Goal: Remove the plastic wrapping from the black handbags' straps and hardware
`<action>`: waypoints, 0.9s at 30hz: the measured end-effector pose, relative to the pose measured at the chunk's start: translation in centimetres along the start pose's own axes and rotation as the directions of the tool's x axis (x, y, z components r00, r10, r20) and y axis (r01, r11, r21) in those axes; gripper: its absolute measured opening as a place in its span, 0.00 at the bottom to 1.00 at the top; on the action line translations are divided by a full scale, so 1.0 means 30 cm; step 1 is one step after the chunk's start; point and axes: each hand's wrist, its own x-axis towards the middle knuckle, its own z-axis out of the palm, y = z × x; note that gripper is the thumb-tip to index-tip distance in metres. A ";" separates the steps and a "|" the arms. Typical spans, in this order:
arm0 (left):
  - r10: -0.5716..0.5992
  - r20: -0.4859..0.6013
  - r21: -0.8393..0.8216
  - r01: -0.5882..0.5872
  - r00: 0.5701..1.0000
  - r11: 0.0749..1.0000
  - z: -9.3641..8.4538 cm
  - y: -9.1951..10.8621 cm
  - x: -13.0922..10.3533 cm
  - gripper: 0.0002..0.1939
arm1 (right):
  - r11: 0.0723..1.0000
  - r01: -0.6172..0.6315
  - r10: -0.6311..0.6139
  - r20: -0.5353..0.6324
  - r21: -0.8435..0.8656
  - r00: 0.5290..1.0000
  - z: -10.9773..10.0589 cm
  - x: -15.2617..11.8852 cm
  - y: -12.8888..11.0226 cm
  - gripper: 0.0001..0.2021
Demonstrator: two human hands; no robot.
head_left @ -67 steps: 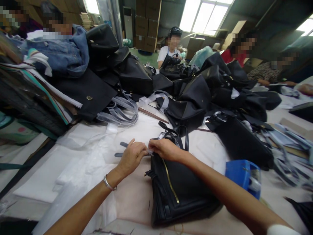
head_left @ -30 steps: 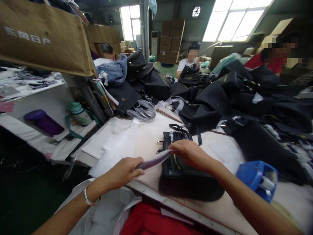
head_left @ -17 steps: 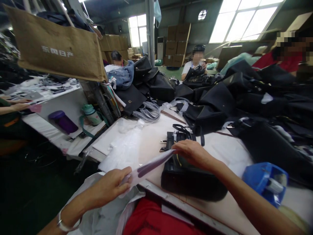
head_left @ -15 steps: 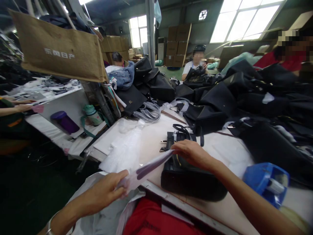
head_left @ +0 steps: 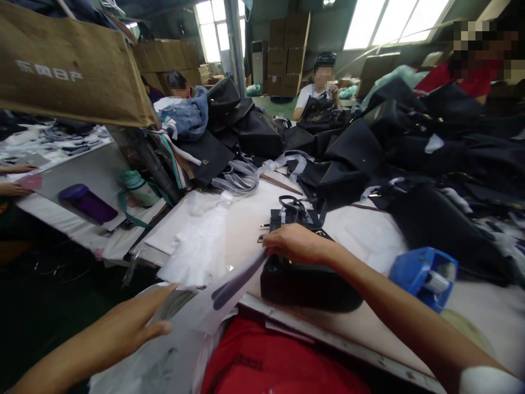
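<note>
My right hand [head_left: 293,243] pinches the upper end of a translucent white plastic sheet [head_left: 197,317] with a dark oval shape on it, in front of a small black handbag [head_left: 307,284]. The handbag rests on the pale table [head_left: 241,219], its handles toward the far side. At lower left, my left hand [head_left: 127,331] has thumb and fingers apart and holds nothing; it is beside the lower part of the sheet. White plastic pieces [head_left: 197,241] lie on the table left of the handbag.
Many black bags [head_left: 348,158] are heaped across the table's far and right sides. A blue plastic container [head_left: 424,276] stands at the right. Red cloth [head_left: 254,355] is at the near edge. A brown bag [head_left: 74,65] hangs upper left. Other people sit beyond the heap.
My left hand has let go of the sheet, opened and moved left and down. My right hand still grips the upper end, slightly further left. The view has shifted.
</note>
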 end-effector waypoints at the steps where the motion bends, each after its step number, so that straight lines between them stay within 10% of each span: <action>1: 0.053 0.094 -0.019 -0.051 0.994 0.999 0.020 0.092 0.058 0.32 | 1.000 0.005 -0.005 0.015 -0.025 1.000 -0.006 0.014 -0.015 0.08; 4: 0.244 0.239 -0.243 -0.185 0.940 0.952 0.121 0.321 0.223 0.28 | 0.996 0.020 -0.016 0.047 -0.083 0.999 -0.020 0.058 -0.066 0.08; 7: 0.332 0.335 -0.460 -0.155 0.882 0.874 0.224 0.395 0.328 0.23 | 0.998 0.027 -0.024 0.061 -0.051 0.998 -0.018 0.096 -0.096 0.07; 18: 0.155 0.274 -0.585 0.037 0.949 0.811 0.247 0.233 0.364 0.19 | 0.986 -0.107 0.085 0.164 0.125 0.983 -0.049 0.088 0.091 0.18; 27: 0.156 0.296 -0.497 0.012 0.942 0.868 0.210 0.251 0.398 0.24 | 0.996 -0.029 0.014 0.165 0.085 0.986 -0.018 0.112 0.110 0.12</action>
